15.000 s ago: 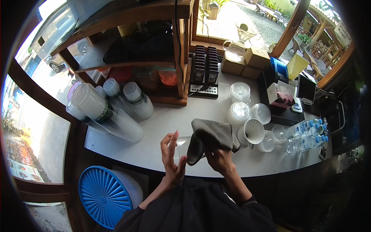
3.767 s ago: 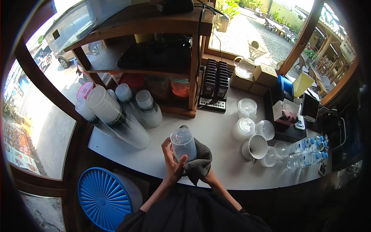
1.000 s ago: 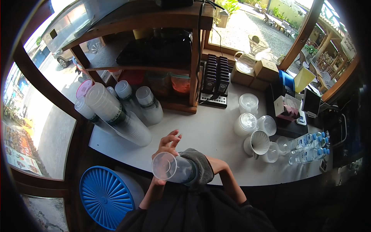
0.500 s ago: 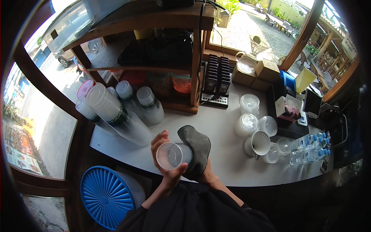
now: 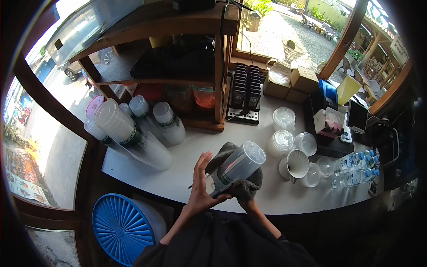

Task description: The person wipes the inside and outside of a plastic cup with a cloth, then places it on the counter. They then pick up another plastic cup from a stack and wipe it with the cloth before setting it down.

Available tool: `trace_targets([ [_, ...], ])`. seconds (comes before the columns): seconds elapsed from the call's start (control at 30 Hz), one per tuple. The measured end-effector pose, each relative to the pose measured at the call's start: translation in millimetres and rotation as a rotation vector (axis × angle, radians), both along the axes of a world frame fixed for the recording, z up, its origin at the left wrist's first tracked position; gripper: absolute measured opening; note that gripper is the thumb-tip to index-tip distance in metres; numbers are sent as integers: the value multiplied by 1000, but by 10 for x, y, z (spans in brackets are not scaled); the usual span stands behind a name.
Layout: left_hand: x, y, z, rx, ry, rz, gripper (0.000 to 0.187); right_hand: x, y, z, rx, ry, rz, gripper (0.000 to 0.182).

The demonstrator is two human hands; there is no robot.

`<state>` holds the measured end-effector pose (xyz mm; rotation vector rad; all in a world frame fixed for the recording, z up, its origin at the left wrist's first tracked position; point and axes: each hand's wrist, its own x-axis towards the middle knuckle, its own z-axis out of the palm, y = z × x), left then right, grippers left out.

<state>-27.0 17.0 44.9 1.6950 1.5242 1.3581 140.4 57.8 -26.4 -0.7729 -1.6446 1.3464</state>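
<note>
A clear plastic cup with a dark printed band (image 5: 240,162) is held tilted above the front of the white counter (image 5: 195,153), its base toward the upper right. My left hand (image 5: 202,189) is at the cup's lower left end, thumb below and fingers raised along its side. A dark grey cloth (image 5: 244,189) wraps behind and under the cup. My right hand (image 5: 250,205) is mostly hidden beneath the cloth and grips it against the cup.
Stacked clear cups (image 5: 133,133) stand at the left beside a wooden shelf (image 5: 178,80). Lidded tubs (image 5: 282,142), a white dripper (image 5: 296,164) and water bottles (image 5: 353,171) are at the right. A blue-lidded bin (image 5: 120,229) stands below left.
The cup has turned over, its base now pointing up and right instead of its round end facing left. The cloth has shifted right and down around it, and my left hand has moved slightly right.
</note>
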Motion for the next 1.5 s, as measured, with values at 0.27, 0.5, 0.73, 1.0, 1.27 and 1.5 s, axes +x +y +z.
trace_targets([
  [0.27, 34, -43, 8, -76, -52, -198, 115, -42, 2, -117, -77, 26, -4, 34],
  [0.5, 160, -65, -97, -118, -216, -74, 67, -25, 36, -340, -204, 114, -177, 37],
  [0.73, 314, -84, -84, -90, -209, 14, 89, 62, -181, -388, -189, 240, -61, 47],
  [1.0, 206, -77, 9, -62, 230, 60, 85, 94, 272, 255, -186, 443, -240, 28],
  [1.27, 142, -80, 92, -110, 111, 39, 80, 172, 248, -419, 432, -24, -285, 41],
  [1.5, 63, -119, 94, -122, -37, -61, 80, 248, 276, 37, 41, 109, -116, 47],
])
